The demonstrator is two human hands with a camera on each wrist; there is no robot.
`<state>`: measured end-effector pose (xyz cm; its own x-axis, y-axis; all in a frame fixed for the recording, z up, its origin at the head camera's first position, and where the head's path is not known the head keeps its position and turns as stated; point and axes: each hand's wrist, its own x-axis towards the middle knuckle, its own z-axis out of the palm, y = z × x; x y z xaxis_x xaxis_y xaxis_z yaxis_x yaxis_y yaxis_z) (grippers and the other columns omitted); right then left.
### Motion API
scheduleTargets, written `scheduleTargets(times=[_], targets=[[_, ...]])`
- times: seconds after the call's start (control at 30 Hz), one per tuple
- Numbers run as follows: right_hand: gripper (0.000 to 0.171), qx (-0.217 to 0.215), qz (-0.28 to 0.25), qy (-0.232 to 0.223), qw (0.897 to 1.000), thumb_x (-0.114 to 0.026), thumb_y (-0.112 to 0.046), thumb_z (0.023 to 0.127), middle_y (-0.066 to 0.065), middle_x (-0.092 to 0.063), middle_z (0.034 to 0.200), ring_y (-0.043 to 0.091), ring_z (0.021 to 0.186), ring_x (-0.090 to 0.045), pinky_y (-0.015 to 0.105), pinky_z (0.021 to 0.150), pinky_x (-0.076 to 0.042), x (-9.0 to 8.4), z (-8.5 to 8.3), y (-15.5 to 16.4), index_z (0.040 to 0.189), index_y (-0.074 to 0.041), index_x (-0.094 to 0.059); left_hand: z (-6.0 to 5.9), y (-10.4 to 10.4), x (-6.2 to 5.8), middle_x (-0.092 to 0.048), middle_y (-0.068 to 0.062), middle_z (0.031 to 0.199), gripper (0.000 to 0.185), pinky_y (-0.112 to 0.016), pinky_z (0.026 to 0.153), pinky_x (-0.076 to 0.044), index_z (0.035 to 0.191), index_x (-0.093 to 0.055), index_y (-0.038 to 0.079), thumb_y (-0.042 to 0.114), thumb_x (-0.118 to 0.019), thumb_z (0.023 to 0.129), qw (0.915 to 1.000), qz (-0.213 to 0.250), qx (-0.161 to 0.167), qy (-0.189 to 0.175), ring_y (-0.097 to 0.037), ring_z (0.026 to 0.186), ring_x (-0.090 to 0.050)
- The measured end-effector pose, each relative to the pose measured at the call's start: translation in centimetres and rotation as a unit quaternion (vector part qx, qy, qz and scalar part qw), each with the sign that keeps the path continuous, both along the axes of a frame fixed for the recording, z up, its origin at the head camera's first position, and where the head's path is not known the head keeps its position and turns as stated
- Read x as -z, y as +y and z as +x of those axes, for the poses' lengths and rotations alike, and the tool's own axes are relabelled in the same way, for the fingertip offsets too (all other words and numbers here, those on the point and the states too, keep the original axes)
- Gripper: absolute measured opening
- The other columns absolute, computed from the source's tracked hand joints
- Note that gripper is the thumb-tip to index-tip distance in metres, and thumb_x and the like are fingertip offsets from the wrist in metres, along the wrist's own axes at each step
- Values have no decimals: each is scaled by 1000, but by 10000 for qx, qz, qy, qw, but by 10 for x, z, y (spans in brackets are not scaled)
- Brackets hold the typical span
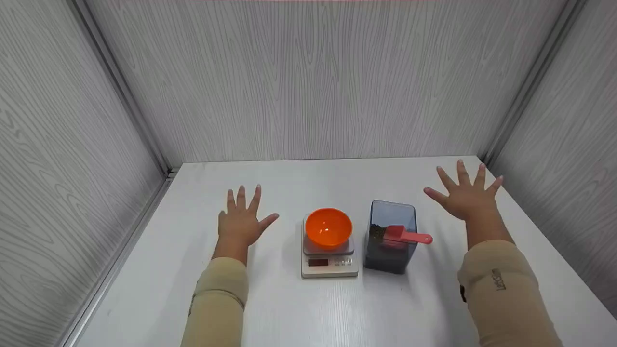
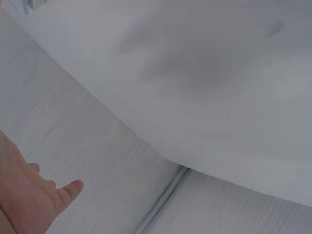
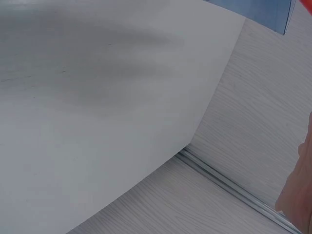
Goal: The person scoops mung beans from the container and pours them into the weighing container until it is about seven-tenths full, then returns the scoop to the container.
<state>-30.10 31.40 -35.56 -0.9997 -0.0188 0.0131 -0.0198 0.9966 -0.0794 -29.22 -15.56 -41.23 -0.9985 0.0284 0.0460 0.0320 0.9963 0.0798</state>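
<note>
An orange bowl [image 1: 328, 228] stands on a small digital kitchen scale [image 1: 329, 266] near the middle of the table. Just right of the scale is a clear bluish container [image 1: 391, 255] partly filled with dark granules [image 1: 377, 231]. A pink scoop [image 1: 402, 234] lies across its top, its handle sticking out over the right rim. My left hand [image 1: 238, 225] is held with fingers spread, left of the scale and touching nothing. To the right of the container, my right hand [image 1: 466, 200] is likewise spread and holds nothing. Each wrist view shows only part of its hand at the edge.
The white table [image 1: 332, 308] is bounded by a wood-grain back panel [image 1: 308, 82] and side panels [image 1: 58, 144] at left and right. Metal rails [image 1: 120, 84] run along the corners. In the right wrist view, the container's corner [image 3: 263, 12] shows at the top.
</note>
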Motion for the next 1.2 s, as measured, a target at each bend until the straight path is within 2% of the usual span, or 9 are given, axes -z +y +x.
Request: scheduleTargets(times=[0.1,0.23,0.37,0.47,0.6,0.77,0.93,1.1,1.2], targets=[[89,-2,11,-16,10000,-16,-78,79,24,8,148,51,126,24,69,82,24,-1,1,-1,147,-22,-7,3,12,7,-17,-19,147,83,-56,94,-33,147,-3,24,71,-28,84,9999,135,86,-57,-39,134,-16],[89,5,50,6,10000,-16,-78,79,24,7,148,51,127,22,69,83,23,-1,1,-3,147,-22,-5,7,26,16,-35,-18,136,79,-51,91,-39,144,-25,17,69,-34,85,9989,359,120,-265,-34,122,-33],[90,-12,89,85,9999,-16,-78,79,24,7,148,50,128,21,68,84,23,1,-1,-5,147,-21,-5,13,36,29,-50,-14,117,67,-46,89,-42,127,-48,9,62,-42,86,9937,876,150,-684,-29,106,-46],[90,-43,88,85,9999,-16,-79,79,24,6,149,50,129,20,68,85,22,2,-2,-7,147,-20,-6,17,43,42,-58,-7,94,52,-39,78,-46,108,-56,11,57,-48,86,9827,1460,158,-1127,-24,87,-53],[90,-110,-23,2,9999,-17,-78,79,23,6,149,49,129,20,68,88,20,4,-2,-10,147,-20,-6,26,51,59,-56,-2,75,42,-33,63,-42,88,-57,14,55,-53,84,9592,2231,161,-1728,-20,71,-51],[89,-197,-108,-14,9997,-19,-77,80,23,5,149,48,130,19,68,91,16,3,-4,-13,147,-20,-6,38,60,70,-58,-4,76,41,-36,66,-42,88,-61,13,53,-60,80,9315,2690,69,-2446,-21,71,-52],[89,-282,-173,-131,9994,-20,-76,81,23,7,149,49,130,18,68,93,11,1,-4,-13,147,-18,-5,43,65,74,-59,-3,84,37,-42,78,-43,96,-63,15,46,-66,78,9328,2591,-23,-2506,-22,79,-53],[87,-360,-161,-252,9989,-20,-74,83,24,8,148,50,130,15,67,96,7,-1,-2,-12,147,-17,-4,46,69,73,-61,-2,101,42,-49,94,-35,110,-62,16,42,-68,78,9315,2635,-141,-2504,-23,93,-52],[87,-397,-144,-217,9989,-20,-74,83,25,7,148,50,130,13,67,96,6,-2,-1,-11,147,-17,-3,49,71,75,-61,-3,108,44,-50,96,-33,114,-61,16,42,-67,78,9311,2653,-116,-2501,-24,97,-52]])
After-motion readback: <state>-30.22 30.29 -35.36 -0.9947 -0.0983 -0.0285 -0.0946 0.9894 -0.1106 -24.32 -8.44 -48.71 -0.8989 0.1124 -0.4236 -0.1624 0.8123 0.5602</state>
